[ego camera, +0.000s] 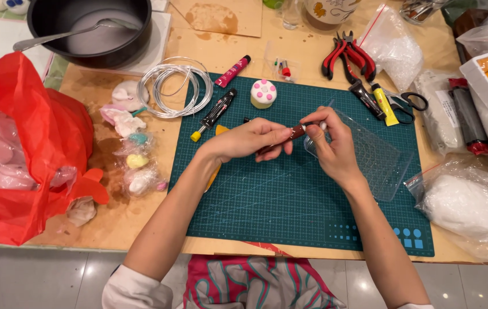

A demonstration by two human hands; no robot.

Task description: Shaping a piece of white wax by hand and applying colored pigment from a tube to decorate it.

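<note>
My left hand (251,139) grips a small brown paint tube (289,136) over the green cutting mat (289,206). At the tube's tip my right hand (328,143) pinches its small white cap between the fingers. A clear textured plastic sheet (378,160) lies under my right hand. A little clay cake with pink dots (263,94) stands just beyond both hands.
A black tube (215,113) and a pink tube (232,71) lie at the mat's top left beside a wire coil (170,88). Red pliers (347,57), scissors (407,103), a yellow tube (384,104), a black pot with spoon (92,31), a red bag (20,149) and clay bags (467,206) surround the mat.
</note>
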